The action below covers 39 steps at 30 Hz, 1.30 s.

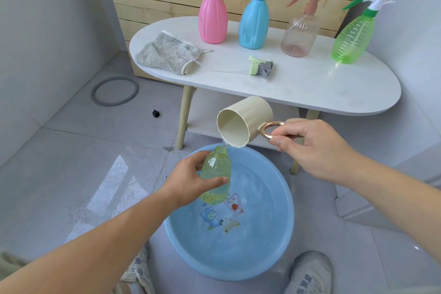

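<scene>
Your left hand (pixel 191 180) grips the clear yellow-green plastic bottle (pixel 216 175); your right hand (pixel 312 148) pinches the tipped cream mug (pixel 243 124); tilt faster and water probably overshoots the narrow neck.

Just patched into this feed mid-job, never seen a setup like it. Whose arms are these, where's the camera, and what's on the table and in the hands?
No machine here: a person's two bare arms, seen from one head-worn camera looking forward and down. The left hand grips a clear yellow-green bottle, neck open, over a blue basin on the floor. The right hand holds a cream cup by its ring handle, tipped so water runs into the bottle. On the white table stand a pink sprayer, a blue sprayer, a clear sprayer and a green sprayer, plus a grey cloth and a loose trigger head.
</scene>
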Available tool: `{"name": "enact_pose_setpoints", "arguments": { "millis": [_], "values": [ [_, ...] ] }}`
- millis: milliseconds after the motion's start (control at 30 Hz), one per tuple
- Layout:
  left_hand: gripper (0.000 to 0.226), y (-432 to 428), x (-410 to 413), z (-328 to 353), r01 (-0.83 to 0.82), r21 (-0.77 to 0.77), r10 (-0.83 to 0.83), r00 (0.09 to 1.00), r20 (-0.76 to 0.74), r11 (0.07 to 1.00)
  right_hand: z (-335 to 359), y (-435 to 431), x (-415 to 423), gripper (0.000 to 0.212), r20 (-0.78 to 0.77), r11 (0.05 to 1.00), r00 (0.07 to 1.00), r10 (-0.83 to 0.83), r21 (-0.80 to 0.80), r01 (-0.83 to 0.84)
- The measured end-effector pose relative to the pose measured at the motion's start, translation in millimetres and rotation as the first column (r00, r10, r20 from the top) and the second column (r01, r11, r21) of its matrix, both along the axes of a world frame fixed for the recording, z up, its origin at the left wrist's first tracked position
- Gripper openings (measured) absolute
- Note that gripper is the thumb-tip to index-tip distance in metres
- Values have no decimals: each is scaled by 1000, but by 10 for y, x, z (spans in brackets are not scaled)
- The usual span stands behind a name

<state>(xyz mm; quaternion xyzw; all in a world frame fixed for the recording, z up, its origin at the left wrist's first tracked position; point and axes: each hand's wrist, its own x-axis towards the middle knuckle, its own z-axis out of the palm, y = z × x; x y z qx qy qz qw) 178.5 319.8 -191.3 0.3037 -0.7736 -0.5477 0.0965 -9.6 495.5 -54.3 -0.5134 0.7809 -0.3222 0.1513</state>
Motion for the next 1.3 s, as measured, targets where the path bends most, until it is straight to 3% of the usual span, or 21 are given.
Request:
{"name": "enact_pose_setpoints", "arguments": {
  "millis": [400, 1300],
  "values": [
    [55, -12, -13, -27, -8, 11, 8, 1000, -1, 1000, -37, -15, 9, 27, -31, 999, 999, 35, 11, -35],
    [48, -11, -9, -22, -13, 6, 13, 1000, -9, 1000, -126, -8, -55, 9, -172, 995, 980, 100, -3, -103]
  ]
}}
